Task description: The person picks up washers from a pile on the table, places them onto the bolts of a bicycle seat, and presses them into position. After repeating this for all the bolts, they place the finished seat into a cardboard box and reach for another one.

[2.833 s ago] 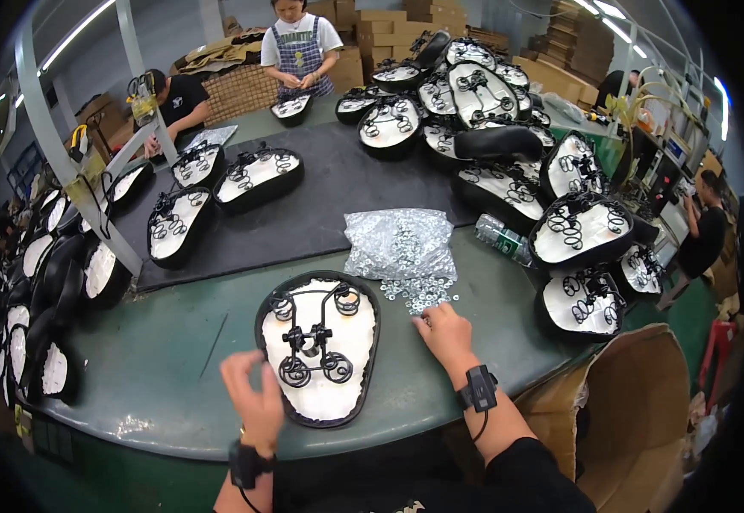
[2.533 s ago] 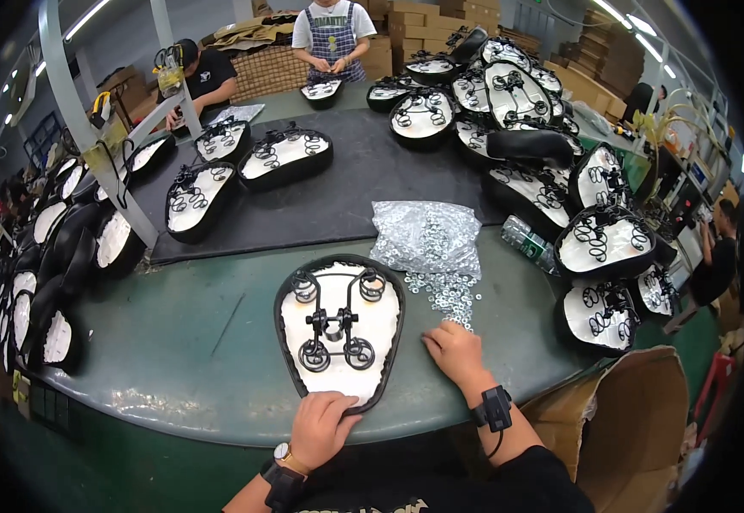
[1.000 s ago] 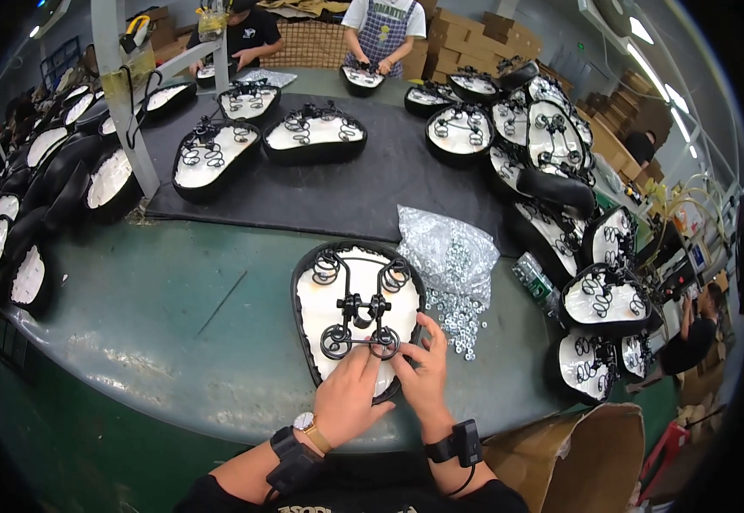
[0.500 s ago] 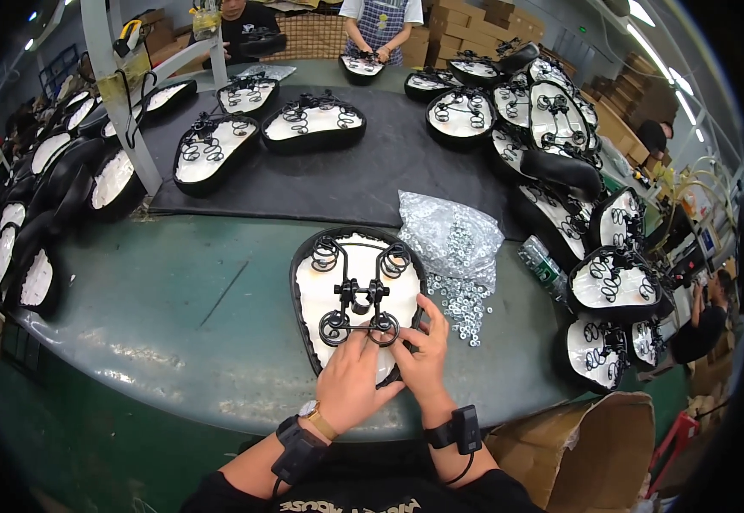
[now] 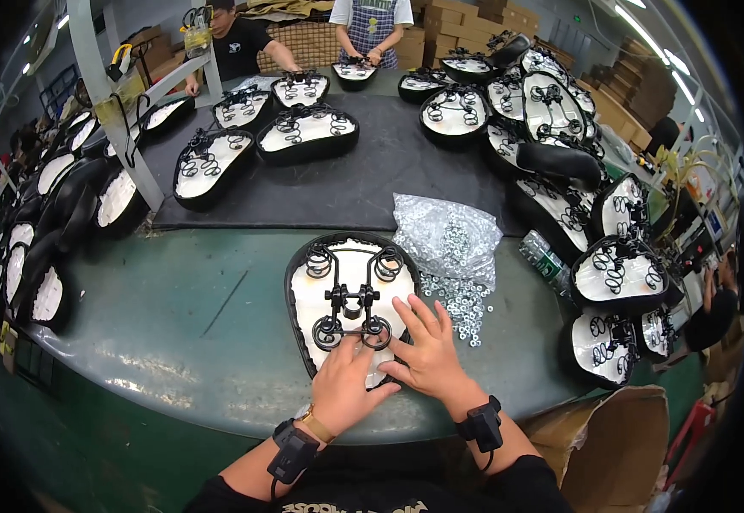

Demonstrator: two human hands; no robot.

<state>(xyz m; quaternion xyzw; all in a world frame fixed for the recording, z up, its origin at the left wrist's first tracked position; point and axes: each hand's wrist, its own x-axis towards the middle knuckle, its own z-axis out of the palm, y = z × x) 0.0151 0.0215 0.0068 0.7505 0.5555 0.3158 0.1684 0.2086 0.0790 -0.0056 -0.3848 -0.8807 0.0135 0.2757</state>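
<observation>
The saddle (image 5: 352, 271) is lying underside-up on the bench (image 5: 162, 299), probably keeping its springs (image 5: 389, 266) reachable; your left hand (image 5: 343, 390) is resting by them (can't tell its grip), your right hand (image 5: 432, 361) resting fingers-apart.

Near saddle (image 5: 353, 272): smooth underside, rough-edged rim
Spring frame (image 5: 353, 301) on the saddle: metal, softly glossy
Loose nuts (image 5: 467, 315) right of the saddle: bright, shiny metal
Bag (image 5: 442, 238) beyond the saddle's right: clear, crinkled, glossy plastic
Mat (image 5: 380, 184) beyond the saddle: matt, scuffed
Tabletop (image 5: 175, 316) under the saddle: smooth, glossy
Carton (image 5: 621, 436) right of the saddle: matt cardboard
</observation>
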